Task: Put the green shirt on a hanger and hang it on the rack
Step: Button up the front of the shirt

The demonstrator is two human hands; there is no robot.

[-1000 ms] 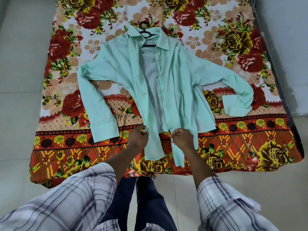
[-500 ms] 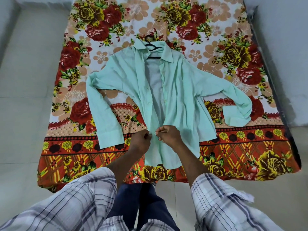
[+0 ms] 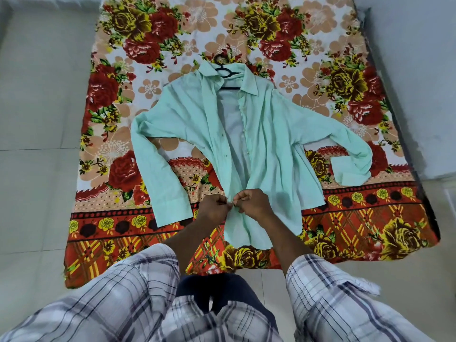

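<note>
The light green long-sleeved shirt [image 3: 269, 144] lies face up on a flowered bedsheet, both sleeves spread out. A black hanger [image 3: 225, 72] sits inside its collar, with the hook sticking out past the top. The front is open from the collar down to near the hem. My left hand [image 3: 214, 209] pinches the left front edge and my right hand [image 3: 252, 203] pinches the right front edge. The two hands touch at a point low on the placket. No rack is in view.
The flowered bedsheet [image 3: 370, 230] covers a low mattress on a pale tiled floor [image 3: 37, 169]. A dark mattress edge [image 3: 404, 134] runs down the right side beside a white wall. My plaid sleeves and dark trousers fill the bottom of the view.
My hands have come together from about a hand's width apart, drawing the two front edges of the shirt closed near the hem. The view shifted slightly.
</note>
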